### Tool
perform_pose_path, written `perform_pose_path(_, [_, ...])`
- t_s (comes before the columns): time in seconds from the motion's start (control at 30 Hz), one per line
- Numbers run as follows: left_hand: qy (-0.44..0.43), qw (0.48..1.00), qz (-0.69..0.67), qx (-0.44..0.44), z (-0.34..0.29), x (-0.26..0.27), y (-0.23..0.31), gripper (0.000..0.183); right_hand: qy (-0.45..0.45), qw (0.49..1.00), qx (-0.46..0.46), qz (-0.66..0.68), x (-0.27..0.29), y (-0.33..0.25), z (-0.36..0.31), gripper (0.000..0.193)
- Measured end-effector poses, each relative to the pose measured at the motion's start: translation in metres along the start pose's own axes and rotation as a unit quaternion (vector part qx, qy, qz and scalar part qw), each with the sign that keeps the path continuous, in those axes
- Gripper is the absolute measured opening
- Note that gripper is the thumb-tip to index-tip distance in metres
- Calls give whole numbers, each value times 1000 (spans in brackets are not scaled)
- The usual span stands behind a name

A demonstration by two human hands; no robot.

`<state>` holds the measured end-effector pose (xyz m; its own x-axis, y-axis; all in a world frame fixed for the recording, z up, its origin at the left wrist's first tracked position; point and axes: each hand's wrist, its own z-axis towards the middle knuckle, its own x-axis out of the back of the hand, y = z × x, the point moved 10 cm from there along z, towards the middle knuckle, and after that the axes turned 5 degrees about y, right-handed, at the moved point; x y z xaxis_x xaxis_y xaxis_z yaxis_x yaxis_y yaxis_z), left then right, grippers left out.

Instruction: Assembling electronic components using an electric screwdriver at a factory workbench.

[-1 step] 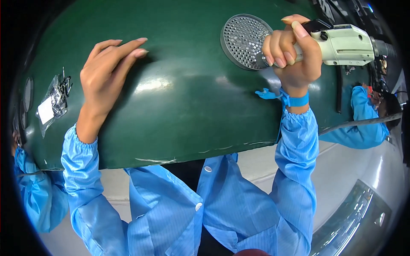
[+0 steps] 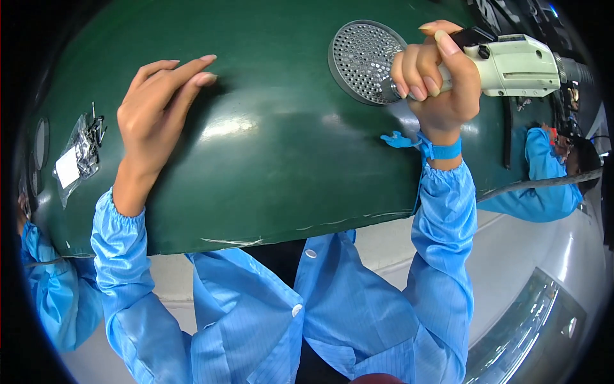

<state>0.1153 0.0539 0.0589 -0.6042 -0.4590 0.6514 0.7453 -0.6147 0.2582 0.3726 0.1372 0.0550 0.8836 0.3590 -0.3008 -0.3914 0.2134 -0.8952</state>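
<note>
My right hand (image 2: 441, 80) is closed around the grip of a pale green electric screwdriver (image 2: 519, 67), whose body extends to the right with a black lever on its upper side. Just left of those fingers lies a round grey perforated disc (image 2: 359, 57) with a raised rim. My fingers cover part of the disc's right side, and the screwdriver's tip is mostly hidden there. Over the green table at the left hovers my left hand (image 2: 153, 109). Its fingers are bent, with thumb and forefinger apart and nothing visible between them.
A clear plastic bag (image 2: 80, 153) of small dark parts with a white label lies at the left. Blue wrist strap (image 2: 441, 150) circles my right wrist. Other people's blue sleeves (image 2: 543, 185) show at both sides. A grey cable (image 2: 543, 184) runs along the right.
</note>
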Motion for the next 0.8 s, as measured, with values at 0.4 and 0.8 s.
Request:
perform_pose_path(0.4, [-3,998,-54,38,0,-1,-5,17,-8,999,34,-42,-7,-5,1,25])
perform_pose_path(0.8, [-10,997,-59,46,1,-3,-5,16,11,997,50,-50,-8,-13,4,29])
